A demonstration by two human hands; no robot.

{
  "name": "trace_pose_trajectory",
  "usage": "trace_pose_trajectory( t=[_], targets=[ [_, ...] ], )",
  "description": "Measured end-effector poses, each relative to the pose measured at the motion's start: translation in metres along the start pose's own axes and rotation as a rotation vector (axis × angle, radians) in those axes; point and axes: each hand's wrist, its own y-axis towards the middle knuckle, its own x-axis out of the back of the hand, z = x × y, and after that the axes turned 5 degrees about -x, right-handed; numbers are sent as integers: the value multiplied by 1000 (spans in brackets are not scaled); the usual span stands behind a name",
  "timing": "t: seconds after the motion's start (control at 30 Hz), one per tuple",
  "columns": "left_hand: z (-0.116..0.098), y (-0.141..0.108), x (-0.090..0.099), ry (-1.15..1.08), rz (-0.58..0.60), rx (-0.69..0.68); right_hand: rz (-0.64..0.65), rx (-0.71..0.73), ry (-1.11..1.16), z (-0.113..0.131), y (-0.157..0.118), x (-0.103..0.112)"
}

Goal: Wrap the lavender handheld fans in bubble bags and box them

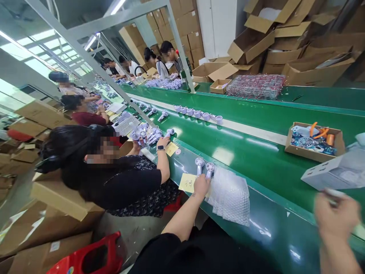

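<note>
My left hand (201, 185) is closed around the lower part of a small white handheld fan (210, 167). A second handheld fan (199, 163) lies just left of it, and a yellow note (187, 183) with handwriting touches the same hand's side. Sheets of bubble wrap (231, 198) lie directly right of my left hand on the green bench. At the far right, my right hand (336, 215) is raised over the bench, smeared by motion. Its fingers are curled around a pale thing, too blurred to name.
A cardboard tray of parts (310, 152) and a white box (333, 173) stand ahead on the right. A row of fans (196, 113) lies on the green belt (242, 139). A co-worker (114, 179) sits close at left, beside several fans. A red stool (91, 253) stands below.
</note>
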Motion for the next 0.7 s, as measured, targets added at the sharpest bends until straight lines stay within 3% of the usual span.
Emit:
trace_pose_trajectory(
  t=[0.03, 0.13, 0.2, 0.33, 0.43, 0.5, 0.57, 0.63, 0.7],
  targets=[
    [3, 10, 2, 1, 18, 22, 9, -18, 11, 8, -22, -13],
    [9, 25, 7, -10, 54, 30, 284, 24, 123, 30, -82, -50],
    [12, 24, 13, -34, 49, 28, 441, -34, 245, 43, -116, -69],
    [6, 0, 27, -116, 57, -63, 658, -507, 659, 77, -156, -92],
    [-14, -33, 21, -280, 183, -264, 752, -800, 1051, 102, -160, -101],
    [-28, -56, 7, -470, 324, -456, 717, -817, 1186, 108, -157, -102],
    [-37, -73, -10, -583, 403, -657, 546, -789, 1205, 101, -154, -96],
    [-40, -82, -26, -470, 381, -877, 380, -823, 1173, 86, -155, -84],
    [-39, -85, -39, -192, 323, -1125, 302, -884, 1136, 68, -161, -69]
  ],
)
